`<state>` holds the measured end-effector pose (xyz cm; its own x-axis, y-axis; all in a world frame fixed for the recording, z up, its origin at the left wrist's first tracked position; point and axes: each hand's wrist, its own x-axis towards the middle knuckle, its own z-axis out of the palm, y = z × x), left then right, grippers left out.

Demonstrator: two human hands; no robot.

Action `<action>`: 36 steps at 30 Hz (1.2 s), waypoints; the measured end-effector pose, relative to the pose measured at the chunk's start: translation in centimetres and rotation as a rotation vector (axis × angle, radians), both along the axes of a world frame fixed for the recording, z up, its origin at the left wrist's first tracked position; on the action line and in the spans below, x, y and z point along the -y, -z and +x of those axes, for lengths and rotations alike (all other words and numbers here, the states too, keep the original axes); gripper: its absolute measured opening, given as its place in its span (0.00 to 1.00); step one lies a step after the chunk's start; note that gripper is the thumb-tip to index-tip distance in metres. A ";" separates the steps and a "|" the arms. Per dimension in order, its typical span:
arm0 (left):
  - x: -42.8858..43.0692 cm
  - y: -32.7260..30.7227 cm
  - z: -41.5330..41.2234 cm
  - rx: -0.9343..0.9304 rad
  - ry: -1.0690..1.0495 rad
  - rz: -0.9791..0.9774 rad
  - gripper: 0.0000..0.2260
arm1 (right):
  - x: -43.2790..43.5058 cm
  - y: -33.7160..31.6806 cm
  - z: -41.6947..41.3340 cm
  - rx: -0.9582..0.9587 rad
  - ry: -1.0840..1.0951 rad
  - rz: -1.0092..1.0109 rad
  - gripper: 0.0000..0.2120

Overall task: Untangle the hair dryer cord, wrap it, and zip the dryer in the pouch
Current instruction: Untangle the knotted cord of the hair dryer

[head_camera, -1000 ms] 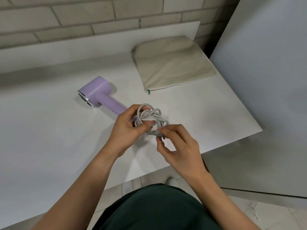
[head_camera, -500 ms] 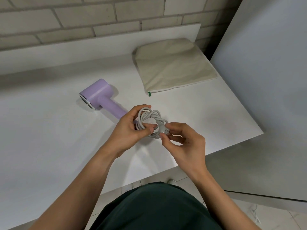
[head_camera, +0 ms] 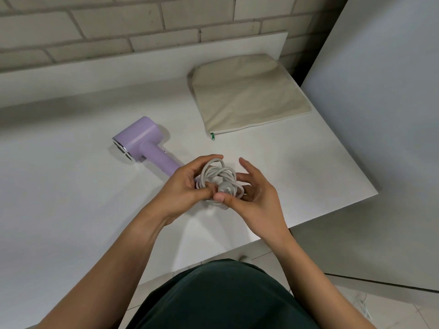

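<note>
Untangling: your left hand (head_camera: 185, 186) grips the knotted cord (head_camera: 217, 172), dryer (head_camera: 140, 136) at ten o'clock; your right hand (head_camera: 259, 200) pinches the plug (head_camera: 224, 188), to thread out next.

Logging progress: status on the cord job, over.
Left hand grips tangled grey cord. Right hand pinches its plug. Cord not yet untangled; purple hair dryer on white table, beige pouch flat beyond. Nothing blocking.

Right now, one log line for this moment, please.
stage: untangling cord | left hand: grips cord | right hand: pinches plug | dryer: lying on table | pouch: flat, untouched
</note>
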<state>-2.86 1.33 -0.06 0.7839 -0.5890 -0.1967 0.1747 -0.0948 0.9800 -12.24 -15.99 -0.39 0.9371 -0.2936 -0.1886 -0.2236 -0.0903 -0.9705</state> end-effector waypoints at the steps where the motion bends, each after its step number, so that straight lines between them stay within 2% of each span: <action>1: 0.0 0.1 0.1 -0.007 0.006 0.006 0.28 | 0.0 0.1 0.2 -0.011 0.002 0.029 0.38; 4: 0.4 0.2 0.2 -0.036 -0.015 0.018 0.30 | -0.2 0.2 0.6 -0.032 0.053 0.029 0.25; 6: 0.9 0.3 0.3 -0.056 -0.041 0.017 0.29 | -0.1 0.4 0.7 -0.047 0.078 -0.010 0.23; 11: 1.8 0.3 0.6 -0.046 -0.078 0.041 0.21 | 0.4 0.9 1.0 -0.034 0.197 -0.090 0.16; 14: 2.1 0.3 0.5 -0.007 -0.091 0.061 0.23 | 0.9 0.5 1.0 -0.028 0.174 -0.080 0.15; 21: 2.0 0.4 1.1 0.037 -0.171 0.055 0.23 | 1.7 -0.5 0.8 -0.055 0.021 0.226 0.08; 26: 2.9 0.0 0.7 0.115 -0.240 0.060 0.17 | 1.8 0.8 1.3 -0.161 0.102 0.165 0.10; 30: 3.1 -0.5 0.6 0.149 -0.251 0.060 0.14 | 1.8 1.8 1.5 -0.122 0.131 0.091 0.09; 33: 2.7 -1.0 0.8 0.113 -0.255 0.058 0.13 | 2.1 2.1 1.7 -0.112 0.152 0.078 0.09; 36: 2.1 -1.2 1.0 -0.015 -0.150 -0.026 0.15 | 2.4 2.1 2.2 -0.134 0.134 0.025 0.09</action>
